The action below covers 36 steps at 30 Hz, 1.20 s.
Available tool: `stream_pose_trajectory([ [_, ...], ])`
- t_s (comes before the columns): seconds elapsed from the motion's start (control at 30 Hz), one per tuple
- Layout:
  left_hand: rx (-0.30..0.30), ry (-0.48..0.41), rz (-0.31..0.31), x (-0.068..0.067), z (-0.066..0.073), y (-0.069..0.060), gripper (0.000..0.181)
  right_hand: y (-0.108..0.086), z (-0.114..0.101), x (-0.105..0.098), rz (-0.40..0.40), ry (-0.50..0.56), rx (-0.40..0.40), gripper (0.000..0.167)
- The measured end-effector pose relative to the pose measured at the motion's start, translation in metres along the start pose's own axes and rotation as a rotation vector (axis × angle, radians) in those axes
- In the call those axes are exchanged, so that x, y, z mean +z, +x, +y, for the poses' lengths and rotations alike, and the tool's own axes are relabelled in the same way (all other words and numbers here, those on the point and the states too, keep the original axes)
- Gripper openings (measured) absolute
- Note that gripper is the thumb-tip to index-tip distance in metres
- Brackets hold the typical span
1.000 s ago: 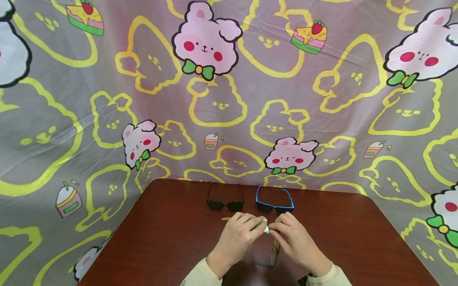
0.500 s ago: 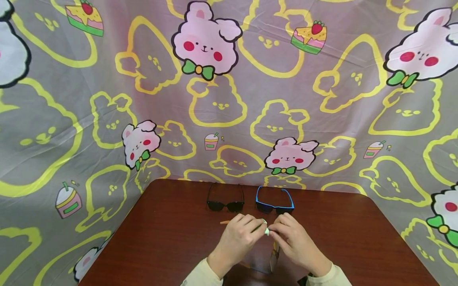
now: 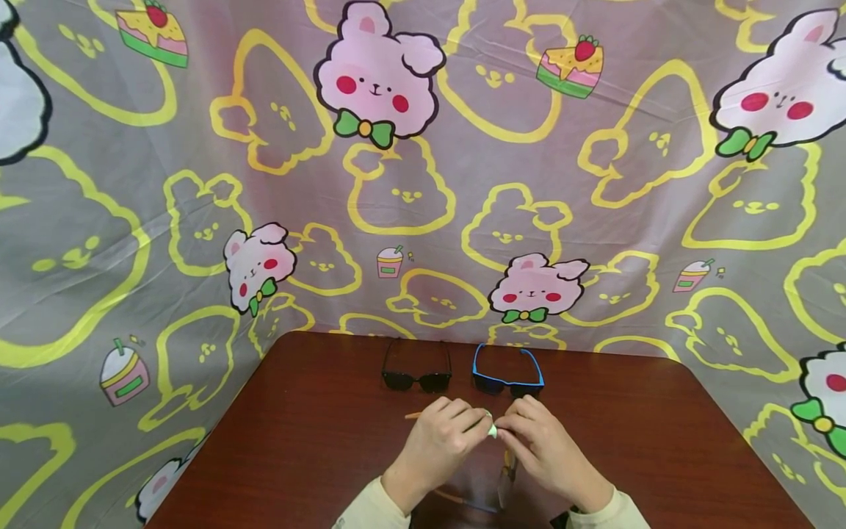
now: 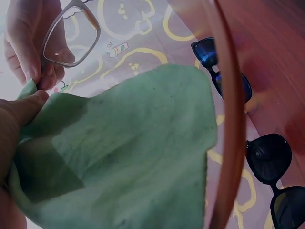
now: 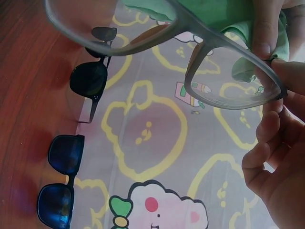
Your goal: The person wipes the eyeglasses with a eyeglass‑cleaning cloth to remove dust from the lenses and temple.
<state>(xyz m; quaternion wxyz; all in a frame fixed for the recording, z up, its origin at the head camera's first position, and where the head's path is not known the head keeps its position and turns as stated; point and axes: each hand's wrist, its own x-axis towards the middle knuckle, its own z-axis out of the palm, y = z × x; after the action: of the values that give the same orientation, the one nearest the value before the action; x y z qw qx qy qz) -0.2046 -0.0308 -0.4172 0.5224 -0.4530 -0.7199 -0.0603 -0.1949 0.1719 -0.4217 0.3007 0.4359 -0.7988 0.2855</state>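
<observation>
My left hand pinches a light green cleaning cloth, which hangs spread out in the left wrist view. Close beside it, my right hand pinches the outer corner of a pair of clear-lens eyeglasses with a grey frame. Fingertips of both hands meet near that corner, with a bit of cloth between them. One orange-brown temple crosses in front of the cloth in the left wrist view; its tip shows left of my left hand in the head view. My hands hide much of the eyeglasses there.
Black sunglasses and blue-framed sunglasses lie side by side with temples unfolded, just beyond my hands. They rest on a dark red-brown table. A patterned curtain encloses the back and sides.
The eyeglasses have tilted: the temple tip left of my left hand has dropped slightly, and another temple shows more below the hands. Both hands stay almost in place, still pinching.
</observation>
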Motion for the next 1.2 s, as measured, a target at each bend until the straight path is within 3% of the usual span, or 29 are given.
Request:
stream_pose_trajectory([
  [0.43,0.015,-0.009,0.009,-0.0003,-0.0012,-0.0025,0.014,-0.0013,-0.0002,-0.0010,-0.010,0.021,0.000,0.006],
  [0.77,0.020,-0.011,0.032,-0.0050,-0.0048,-0.0015,0.017,0.0004,-0.0007,-0.0006,0.016,0.018,-0.038,0.012],
  [1.2,0.009,-0.007,-0.001,-0.0068,-0.0056,-0.0063,0.020,-0.0030,-0.0022,-0.0021,-0.012,0.022,-0.009,0.006],
])
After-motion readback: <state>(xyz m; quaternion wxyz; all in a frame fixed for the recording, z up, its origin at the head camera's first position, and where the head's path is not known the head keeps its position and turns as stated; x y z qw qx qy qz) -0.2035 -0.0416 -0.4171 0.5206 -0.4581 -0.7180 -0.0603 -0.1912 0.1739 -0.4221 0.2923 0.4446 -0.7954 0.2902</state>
